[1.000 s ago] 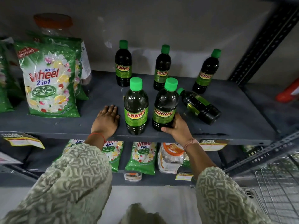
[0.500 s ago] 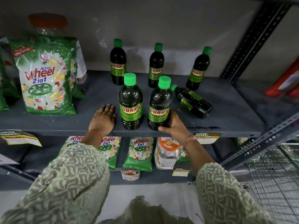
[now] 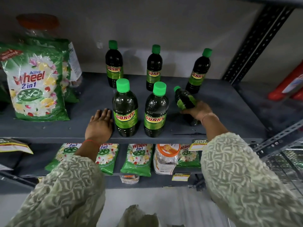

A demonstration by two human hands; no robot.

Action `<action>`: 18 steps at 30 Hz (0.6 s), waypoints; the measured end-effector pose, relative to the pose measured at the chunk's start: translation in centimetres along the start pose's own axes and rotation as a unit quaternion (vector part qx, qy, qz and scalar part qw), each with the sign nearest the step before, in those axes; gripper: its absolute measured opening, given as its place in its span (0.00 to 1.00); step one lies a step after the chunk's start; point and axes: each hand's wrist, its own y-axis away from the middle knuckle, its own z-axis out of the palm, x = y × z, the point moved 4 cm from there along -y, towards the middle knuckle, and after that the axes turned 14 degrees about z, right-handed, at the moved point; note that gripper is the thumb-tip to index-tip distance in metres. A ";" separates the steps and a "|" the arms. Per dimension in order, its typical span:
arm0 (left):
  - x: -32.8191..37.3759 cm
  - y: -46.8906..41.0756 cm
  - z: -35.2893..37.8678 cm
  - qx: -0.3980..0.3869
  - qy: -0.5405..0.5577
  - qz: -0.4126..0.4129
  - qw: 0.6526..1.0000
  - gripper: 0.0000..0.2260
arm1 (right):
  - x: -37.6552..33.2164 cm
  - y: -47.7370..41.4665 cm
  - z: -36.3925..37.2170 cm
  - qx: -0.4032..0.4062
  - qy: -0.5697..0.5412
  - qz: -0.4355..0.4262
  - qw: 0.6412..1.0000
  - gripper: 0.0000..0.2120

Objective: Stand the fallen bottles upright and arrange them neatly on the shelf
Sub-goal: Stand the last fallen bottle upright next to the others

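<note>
Dark Sunny bottles with green caps stand on the grey shelf (image 3: pixel 221 112). Three are upright at the back: left (image 3: pixel 114 64), middle (image 3: pixel 154 68), right (image 3: pixel 198 71). Two more are upright at the front: left (image 3: pixel 125 108) and right (image 3: pixel 155 110). A sixth bottle (image 3: pixel 184 99) lies tilted to the right of them, cap pointing back-left. My right hand (image 3: pixel 199 110) is closed around its lower body. My left hand (image 3: pixel 100 124) rests flat on the shelf beside the front left bottle, fingers apart, holding nothing.
A Wheel detergent bag (image 3: pixel 35 82) stands at the shelf's left, a jar with an orange lid (image 3: pixel 38 23) behind it. More Wheel bags (image 3: pixel 136 159) and a jar (image 3: pixel 165 158) fill the lower shelf. A perforated upright (image 3: pixel 255 45) and red containers (image 3: pixel 288 86) are right.
My right hand let go of the front right upright bottle and moved right onto the lying bottle, gripping it. The left hand stayed flat on the shelf.
</note>
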 end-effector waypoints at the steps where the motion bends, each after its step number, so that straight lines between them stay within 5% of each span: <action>1: 0.0 0.0 0.1 0.002 0.002 0.000 1.000 0.22 | -0.2 0.2 0.4 0.021 -0.045 0.003 0.999 0.35; 6: -0.1 0.0 0.1 0.010 0.005 0.003 1.000 0.22 | -1.6 2.4 3.0 0.155 -0.241 -0.037 0.957 0.38; 18: -0.2 0.0 0.2 -0.007 0.001 0.001 1.000 0.23 | -1.1 3.0 4.9 0.126 -0.345 -0.108 0.924 0.44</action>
